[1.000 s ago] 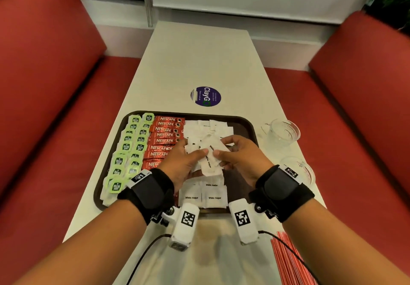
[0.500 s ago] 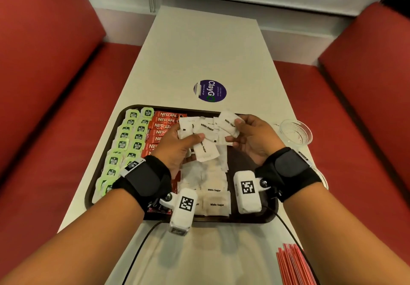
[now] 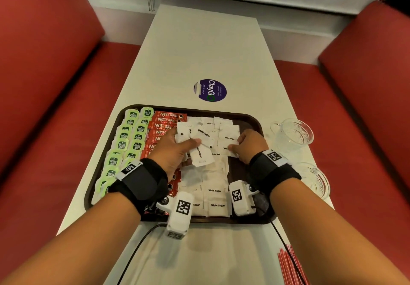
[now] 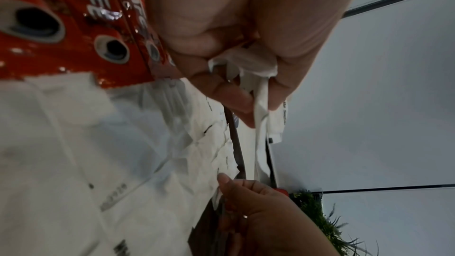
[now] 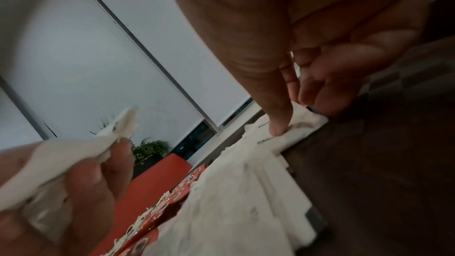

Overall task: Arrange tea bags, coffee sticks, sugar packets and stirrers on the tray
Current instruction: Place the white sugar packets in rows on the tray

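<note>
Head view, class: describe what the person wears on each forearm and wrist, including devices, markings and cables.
Both forearms are bare, without sleeves. Each wrist carries a wide black strap topped by a white tag with a black square code. A white boxy camera, also code-marked, hangs below each strap, and a thin black cable trails from each.

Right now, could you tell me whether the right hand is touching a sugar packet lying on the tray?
Touching: the right wrist view shows the right hand pinching a sugar packet on the tray.

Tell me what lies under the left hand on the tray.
Under the left hand, which grips a bunch of sugar packets, lie red coffee sticks and more white packets on the tray. How the sticks run beneath the palm is hidden.
</note>
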`<state>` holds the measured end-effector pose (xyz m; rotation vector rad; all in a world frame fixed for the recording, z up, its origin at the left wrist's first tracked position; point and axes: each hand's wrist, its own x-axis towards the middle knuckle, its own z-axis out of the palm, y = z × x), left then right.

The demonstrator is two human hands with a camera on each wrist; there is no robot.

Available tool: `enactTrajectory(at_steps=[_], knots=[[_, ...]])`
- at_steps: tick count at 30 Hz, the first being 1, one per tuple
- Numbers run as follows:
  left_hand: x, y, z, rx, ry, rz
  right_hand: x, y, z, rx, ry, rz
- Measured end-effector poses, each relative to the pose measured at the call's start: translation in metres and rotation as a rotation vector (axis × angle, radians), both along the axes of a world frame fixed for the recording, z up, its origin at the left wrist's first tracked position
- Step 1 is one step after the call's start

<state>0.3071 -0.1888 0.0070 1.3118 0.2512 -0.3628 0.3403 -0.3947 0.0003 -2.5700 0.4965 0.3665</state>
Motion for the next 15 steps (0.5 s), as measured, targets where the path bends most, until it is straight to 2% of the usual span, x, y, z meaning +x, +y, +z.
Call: enactTrajectory(at_steps=[3,5,6,7,9,10,15], knots=[[-0.001,-0.003,0.001,-0.013,0.002,-0.016,-0.004,-0.001,0.008,-0.045,-0.071,0.004],[-0.001,-0.006,0.002,-0.023,0.003,-0.025,-0.009,0.002,0.015,0.061,-0.23,0.012],[-0.002,-0.007,0.003,-0.027,0.0,-0.034,-0.012,0.006,0.02,0.18,-0.268,0.031],[-0.001,-0.008,0.003,-0.028,-0.006,-0.045,-0.016,0.011,0.026,0.338,-0.251,0.047],[-0.002,-0.011,0.003,-0.013,-0.023,-0.075,-0.026,0.022,0.039,0.65,-0.109,0.069],[-0.003,-0.013,0.004,-0.004,-0.032,-0.094,-0.03,0.026,0.042,0.75,-0.054,0.078],[-0.006,-0.017,0.007,0.043,-0.069,-0.143,-0.034,0.024,0.044,0.871,-0.08,0.073]])
